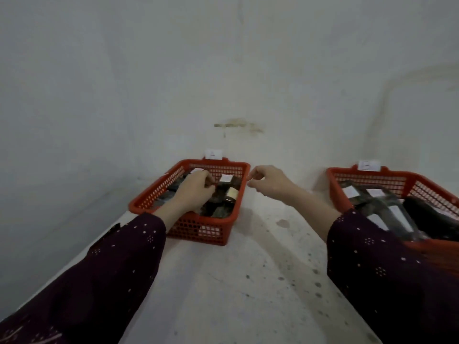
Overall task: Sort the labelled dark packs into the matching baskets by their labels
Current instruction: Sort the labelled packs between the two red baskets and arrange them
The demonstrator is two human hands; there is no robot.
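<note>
Here, two red plastic baskets sit on a speckled white tabletop (248, 281) against a pale wall (223, 70). The left basket (188, 229) has a paper tag marked A (213, 154) above its far rim. The right basket (372, 178) has a tag marked B (368, 165) and lies well apart from the first, partly cut off by the frame edge.

Dark packs (218, 209) fill the A basket, and one near the back carries a white label (226, 178) whose writing is too blurred to read. A pale band (232, 193) shows on another pack just below it. The B basket holds more dark packs (427, 214), several with white labels (350, 191) facing up.

The left hand (196, 189) reaches down inside the A basket, its fingers curled among the packs. Whether it actually grips one cannot be told. The right hand (269, 181) hangs in the air just beside the right rim of the A basket, between the two baskets. Its fingers are loosely curled with the thumb close to the forefinger, and nothing is visible in them.

Both arms wear dark maroon sleeves (111, 269) with small pale dots. A brownish stain (236, 125) marks the wall above the A tag.
</note>
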